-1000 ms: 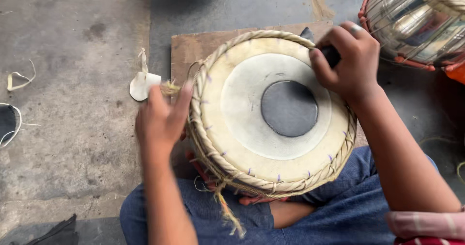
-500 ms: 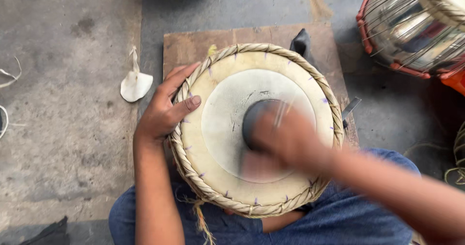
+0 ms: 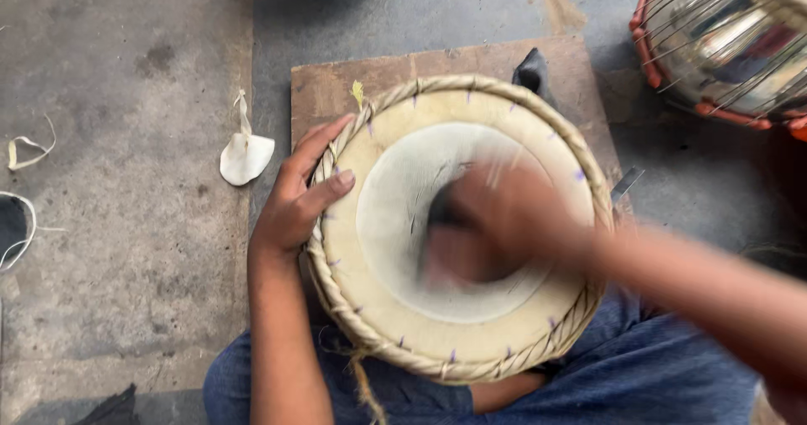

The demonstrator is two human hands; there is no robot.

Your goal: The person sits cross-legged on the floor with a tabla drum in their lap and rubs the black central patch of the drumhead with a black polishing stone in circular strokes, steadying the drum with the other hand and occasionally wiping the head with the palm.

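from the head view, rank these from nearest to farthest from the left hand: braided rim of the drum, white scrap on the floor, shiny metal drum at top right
1. braided rim: under the left hand, which grips the near drum's left edge.
2. white scrap: on the concrete floor just left of that hand, not touching it.
3. shiny metal drum: top right corner, across the whole near drum.
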